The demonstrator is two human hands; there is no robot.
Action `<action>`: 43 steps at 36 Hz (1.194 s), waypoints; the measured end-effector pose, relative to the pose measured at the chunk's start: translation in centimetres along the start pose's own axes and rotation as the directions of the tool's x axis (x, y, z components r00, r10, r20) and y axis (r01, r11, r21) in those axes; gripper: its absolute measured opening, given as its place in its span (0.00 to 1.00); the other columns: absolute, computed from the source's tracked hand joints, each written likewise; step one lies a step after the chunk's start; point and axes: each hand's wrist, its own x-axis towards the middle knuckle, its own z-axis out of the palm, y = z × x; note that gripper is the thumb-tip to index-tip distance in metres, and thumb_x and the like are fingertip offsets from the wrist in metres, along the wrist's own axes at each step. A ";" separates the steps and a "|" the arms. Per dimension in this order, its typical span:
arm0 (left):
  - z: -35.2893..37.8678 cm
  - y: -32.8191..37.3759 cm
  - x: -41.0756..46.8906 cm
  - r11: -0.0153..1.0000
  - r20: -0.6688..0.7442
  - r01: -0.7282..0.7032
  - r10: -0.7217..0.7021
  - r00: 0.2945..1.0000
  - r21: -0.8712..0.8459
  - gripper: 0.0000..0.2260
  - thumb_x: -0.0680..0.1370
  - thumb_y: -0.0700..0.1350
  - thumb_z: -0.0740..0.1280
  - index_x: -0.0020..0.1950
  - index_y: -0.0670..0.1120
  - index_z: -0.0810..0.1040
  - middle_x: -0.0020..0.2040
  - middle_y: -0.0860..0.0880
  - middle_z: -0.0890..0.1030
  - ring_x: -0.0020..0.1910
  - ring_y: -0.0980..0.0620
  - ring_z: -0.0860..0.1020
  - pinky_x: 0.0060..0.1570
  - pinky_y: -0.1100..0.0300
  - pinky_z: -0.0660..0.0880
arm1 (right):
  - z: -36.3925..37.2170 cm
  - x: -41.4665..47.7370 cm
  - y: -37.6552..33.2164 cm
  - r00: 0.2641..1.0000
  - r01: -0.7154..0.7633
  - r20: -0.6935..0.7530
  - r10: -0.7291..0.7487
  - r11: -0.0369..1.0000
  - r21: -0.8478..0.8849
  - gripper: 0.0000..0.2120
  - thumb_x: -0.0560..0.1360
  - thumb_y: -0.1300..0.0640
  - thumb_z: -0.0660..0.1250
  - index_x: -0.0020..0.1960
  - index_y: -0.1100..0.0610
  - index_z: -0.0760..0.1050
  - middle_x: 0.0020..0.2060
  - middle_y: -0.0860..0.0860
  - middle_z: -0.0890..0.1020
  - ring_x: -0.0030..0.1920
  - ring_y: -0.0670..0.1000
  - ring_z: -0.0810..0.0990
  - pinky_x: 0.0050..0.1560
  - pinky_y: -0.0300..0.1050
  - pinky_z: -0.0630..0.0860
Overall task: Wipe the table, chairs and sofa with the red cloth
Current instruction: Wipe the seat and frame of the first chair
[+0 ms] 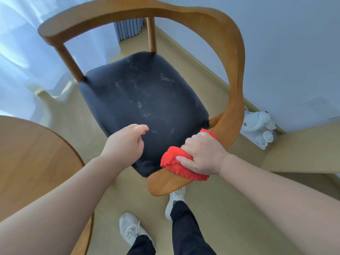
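A wooden chair (233,57) with a curved armrest rail and a dark, smudged seat cushion (143,96) stands in front of me. My right hand (202,153) grips the red cloth (174,165) and presses it onto the near end of the right armrest. Over the front edge of the seat hovers my left hand (127,142), its fingers loosely curled and holding nothing. The round wooden table (27,153) shows at the lower left.
A white power strip with plugs (261,129) lies on the floor by the wall at the right. Sheer curtains (27,52) hang at the left. A low wooden ledge (303,150) sits at the right. My feet in light sneakers (130,230) stand on the wood floor.
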 end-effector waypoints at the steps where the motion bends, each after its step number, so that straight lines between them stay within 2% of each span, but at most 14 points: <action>1: 0.0 0.1 0.3 1.000 -0.001 -0.001 0.001 1.000 0.001 0.17 0.78 0.38 0.57 0.64 0.50 0.74 0.58 0.54 0.78 0.55 0.51 0.76 0.47 0.57 0.74 | -0.1 0.0 0.7 1.000 0.003 0.017 -0.003 1.000 -0.010 0.24 0.77 0.38 0.53 0.31 0.53 0.66 0.27 0.48 0.71 0.30 0.52 0.70 0.38 0.49 0.67; 5: 0.2 0.6 1.6 1.000 -0.002 -0.006 0.006 1.000 -0.013 0.17 0.78 0.38 0.57 0.64 0.49 0.74 0.58 0.54 0.78 0.56 0.50 0.76 0.49 0.56 0.74 | -0.8 0.1 3.3 0.996 -0.005 0.094 0.009 0.999 -0.042 0.25 0.78 0.36 0.49 0.32 0.51 0.68 0.29 0.48 0.72 0.32 0.52 0.71 0.41 0.49 0.68; 8: 0.5 1.1 2.8 1.000 -0.001 -0.013 0.013 1.000 -0.009 0.17 0.78 0.38 0.56 0.64 0.49 0.74 0.58 0.54 0.78 0.56 0.51 0.76 0.48 0.57 0.73 | -1.3 0.2 5.7 0.983 -0.022 0.180 0.037 0.997 -0.080 0.29 0.78 0.35 0.45 0.36 0.50 0.75 0.34 0.47 0.71 0.36 0.50 0.71 0.44 0.46 0.65; 14: 1.0 2.1 4.9 0.999 -0.005 -0.047 0.047 0.999 -0.019 0.17 0.79 0.39 0.57 0.65 0.50 0.74 0.59 0.54 0.78 0.56 0.51 0.76 0.48 0.57 0.73 | -3.0 1.2 9.9 0.950 0.002 0.310 0.043 0.990 -0.143 0.26 0.81 0.40 0.45 0.38 0.50 0.75 0.34 0.47 0.71 0.38 0.49 0.70 0.51 0.48 0.67; 20: 1.1 1.9 6.8 0.999 0.004 -0.038 0.038 0.999 -0.012 0.17 0.79 0.39 0.57 0.66 0.51 0.73 0.60 0.55 0.77 0.57 0.52 0.76 0.48 0.58 0.73 | -4.1 2.5 15.4 0.897 -0.007 0.433 0.093 0.981 -0.196 0.27 0.78 0.39 0.40 0.49 0.47 0.76 0.41 0.45 0.78 0.47 0.48 0.74 0.68 0.50 0.62; 22: 1.2 1.9 7.4 1.000 0.008 -0.024 0.024 1.000 -0.012 0.18 0.79 0.40 0.56 0.66 0.51 0.72 0.60 0.56 0.77 0.57 0.52 0.75 0.49 0.58 0.73 | -4.3 3.3 17.3 0.878 -0.022 0.463 0.122 0.977 -0.214 0.28 0.76 0.38 0.39 0.47 0.48 0.75 0.41 0.45 0.78 0.48 0.47 0.73 0.72 0.51 0.58; 24: 1.5 2.1 8.0 1.000 0.017 -0.013 0.013 1.000 -0.019 0.18 0.79 0.40 0.56 0.67 0.51 0.72 0.60 0.56 0.76 0.57 0.52 0.75 0.49 0.58 0.73 | -4.8 4.0 18.9 0.862 -0.001 0.491 0.125 0.970 -0.245 0.30 0.75 0.37 0.38 0.43 0.49 0.75 0.39 0.44 0.77 0.48 0.46 0.72 0.73 0.51 0.56; 26: 1.9 2.5 8.7 0.999 0.028 -0.005 0.006 1.000 -0.032 0.18 0.79 0.40 0.56 0.67 0.51 0.72 0.61 0.56 0.76 0.57 0.52 0.75 0.49 0.57 0.73 | -5.1 5.0 20.1 0.833 0.046 0.538 0.129 0.953 -0.300 0.34 0.74 0.37 0.35 0.44 0.48 0.79 0.42 0.44 0.79 0.54 0.47 0.73 0.74 0.52 0.53; 28: 2.3 3.2 9.4 0.999 0.035 0.002 0.000 0.999 -0.052 0.18 0.79 0.40 0.56 0.67 0.51 0.72 0.61 0.56 0.76 0.57 0.52 0.75 0.50 0.56 0.74 | -5.4 5.9 21.0 0.800 0.083 0.578 0.159 0.925 -0.370 0.33 0.77 0.39 0.38 0.52 0.49 0.81 0.53 0.46 0.80 0.64 0.50 0.70 0.76 0.52 0.48; 31: 2.8 4.4 10.2 0.997 0.046 0.013 -0.009 0.999 -0.080 0.18 0.79 0.41 0.55 0.67 0.52 0.71 0.61 0.56 0.76 0.57 0.52 0.75 0.52 0.54 0.75 | -5.9 7.1 21.4 0.783 0.098 0.585 0.212 0.886 -0.454 0.26 0.81 0.42 0.47 0.60 0.52 0.80 0.68 0.53 0.70 0.72 0.53 0.61 0.76 0.52 0.45; 33: 3.1 5.5 10.4 0.994 0.045 0.019 -0.015 0.999 -0.104 0.17 0.80 0.41 0.55 0.68 0.52 0.71 0.61 0.56 0.76 0.58 0.52 0.75 0.52 0.54 0.75 | -6.2 7.7 21.6 0.796 0.118 0.565 0.219 0.858 -0.499 0.24 0.82 0.43 0.49 0.61 0.53 0.79 0.68 0.55 0.69 0.71 0.55 0.61 0.76 0.53 0.45; 36: 3.6 7.9 10.2 0.988 0.028 -0.024 0.029 0.999 -0.155 0.17 0.80 0.43 0.54 0.67 0.51 0.71 0.60 0.55 0.76 0.56 0.51 0.75 0.52 0.53 0.75 | -6.5 8.3 21.6 0.816 0.142 0.539 0.207 0.833 -0.535 0.21 0.82 0.47 0.49 0.65 0.52 0.75 0.63 0.53 0.73 0.68 0.55 0.65 0.76 0.55 0.47; 39: 4.1 10.2 9.9 0.980 0.019 -0.083 0.088 0.996 -0.180 0.16 0.81 0.44 0.54 0.66 0.51 0.71 0.58 0.54 0.77 0.55 0.50 0.76 0.52 0.53 0.74 | -6.6 8.6 21.2 0.789 0.146 0.573 0.219 0.840 -0.523 0.20 0.83 0.49 0.47 0.68 0.51 0.72 0.62 0.52 0.76 0.70 0.56 0.64 0.76 0.57 0.45; 43: 4.5 11.2 10.4 0.979 0.017 -0.123 0.127 0.992 -0.163 0.15 0.81 0.44 0.53 0.65 0.51 0.72 0.57 0.54 0.77 0.53 0.50 0.75 0.51 0.54 0.73 | -6.7 7.5 21.3 0.791 0.135 0.566 0.233 0.836 -0.533 0.33 0.78 0.36 0.41 0.69 0.52 0.72 0.67 0.50 0.73 0.75 0.55 0.57 0.76 0.57 0.42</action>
